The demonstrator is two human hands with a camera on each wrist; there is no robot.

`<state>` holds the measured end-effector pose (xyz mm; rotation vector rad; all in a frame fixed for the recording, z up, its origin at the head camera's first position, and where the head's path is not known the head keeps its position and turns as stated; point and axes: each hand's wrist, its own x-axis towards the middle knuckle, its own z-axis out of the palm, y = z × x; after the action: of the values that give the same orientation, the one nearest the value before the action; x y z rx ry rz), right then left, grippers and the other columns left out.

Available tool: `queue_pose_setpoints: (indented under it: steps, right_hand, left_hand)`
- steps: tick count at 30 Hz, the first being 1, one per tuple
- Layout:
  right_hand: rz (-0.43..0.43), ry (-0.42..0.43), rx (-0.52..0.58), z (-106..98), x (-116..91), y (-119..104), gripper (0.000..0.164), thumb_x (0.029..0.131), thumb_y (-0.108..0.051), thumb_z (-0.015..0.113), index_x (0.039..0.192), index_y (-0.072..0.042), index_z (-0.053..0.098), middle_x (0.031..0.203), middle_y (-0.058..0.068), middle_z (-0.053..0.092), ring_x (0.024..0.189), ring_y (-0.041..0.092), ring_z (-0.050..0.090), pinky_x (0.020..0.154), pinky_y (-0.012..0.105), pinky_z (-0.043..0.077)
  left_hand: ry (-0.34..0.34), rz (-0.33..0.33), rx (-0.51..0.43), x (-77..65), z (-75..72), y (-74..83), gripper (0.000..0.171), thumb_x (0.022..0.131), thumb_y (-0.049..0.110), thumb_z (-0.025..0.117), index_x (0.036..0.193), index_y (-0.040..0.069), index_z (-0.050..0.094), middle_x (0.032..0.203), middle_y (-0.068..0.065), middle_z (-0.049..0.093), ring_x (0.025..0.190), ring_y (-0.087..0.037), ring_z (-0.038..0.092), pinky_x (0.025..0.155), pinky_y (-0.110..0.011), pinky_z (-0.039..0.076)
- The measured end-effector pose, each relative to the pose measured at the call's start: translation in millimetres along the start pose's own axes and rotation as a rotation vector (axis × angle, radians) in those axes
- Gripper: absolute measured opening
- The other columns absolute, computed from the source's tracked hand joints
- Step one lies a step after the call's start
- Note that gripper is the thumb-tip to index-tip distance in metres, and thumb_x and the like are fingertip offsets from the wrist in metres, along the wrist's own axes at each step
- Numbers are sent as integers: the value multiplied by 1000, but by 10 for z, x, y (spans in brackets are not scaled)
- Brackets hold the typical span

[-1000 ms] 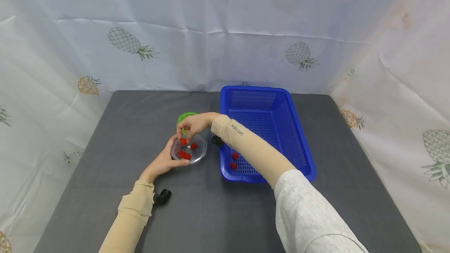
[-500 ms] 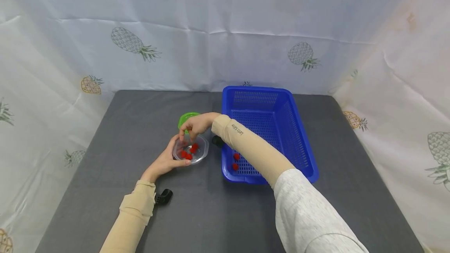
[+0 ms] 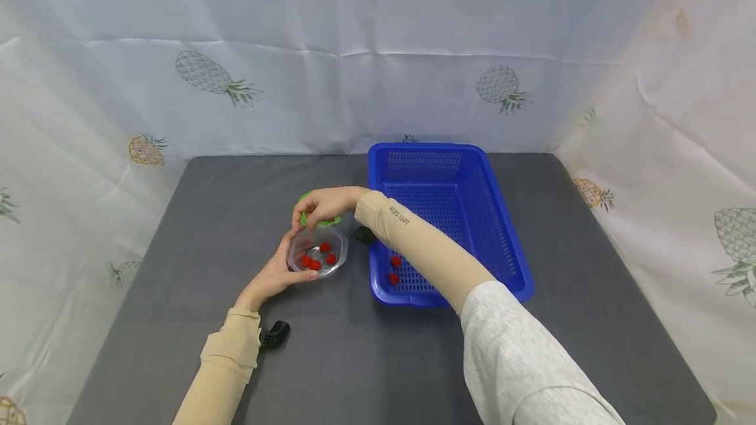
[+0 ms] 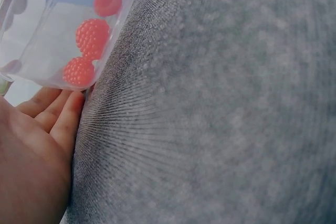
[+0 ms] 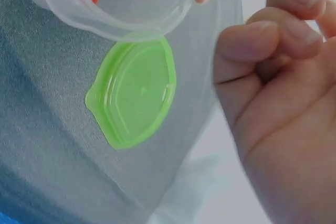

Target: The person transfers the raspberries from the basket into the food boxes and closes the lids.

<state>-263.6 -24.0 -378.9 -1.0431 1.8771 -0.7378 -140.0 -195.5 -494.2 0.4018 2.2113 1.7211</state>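
In the head view, my left hand [image 3: 270,273] grips a clear plastic container [image 3: 342,241] from its left side, thumb at the near rim and fingers round the back. Several red raspberries [image 3: 315,265] lie inside it; the left wrist view shows some raspberries [image 4: 93,36] through the wall. Just over the container's far rim is my right hand [image 3: 326,203], its fingers bent, with nothing seen between them in the right wrist view. A green lid [image 5: 142,93] lies on the table behind the container, partly covered by the right hand in the head view.
A blue perforated basket [image 3: 508,235] stands to the right, under my right forearm, with raspberries [image 3: 394,270] in its near left corner. A grey cloth [image 3: 331,359] covers the table. A pineapple-print curtain [image 3: 354,97] rises behind and at both sides.
The raspberry that my right hand pinched has dropped into the container with the others. The right hand has risen slightly off the rim; the left hand keeps its grip on the container.
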Motion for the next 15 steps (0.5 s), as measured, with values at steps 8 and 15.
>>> queue_pose_setpoints:
  steps: [8, 15]
  right_hand:
    - [-108, 92, 39, -49, -167, -53, 21, 89, -16, 58, 108, -7, 63, 69, 0, 52, 62, 21, 42, 57, 24, 40]
    - [-151, 136, 21, -108, -430, -76, 23, 89, -17, 59, 111, -9, 63, 75, 1, 55, 70, 18, 48, 67, 25, 45]
  left_hand:
    - [-6, 28, -7, 2, -5, -9, 91, 82, 14, 70, 147, 26, 8, 147, -22, 30, 135, -43, 33, 107, -58, 30]
    - [7, 12, -5, 4, 3, 5, 92, 80, 15, 72, 147, 23, 9, 146, -22, 31, 135, -43, 32, 108, -58, 29]
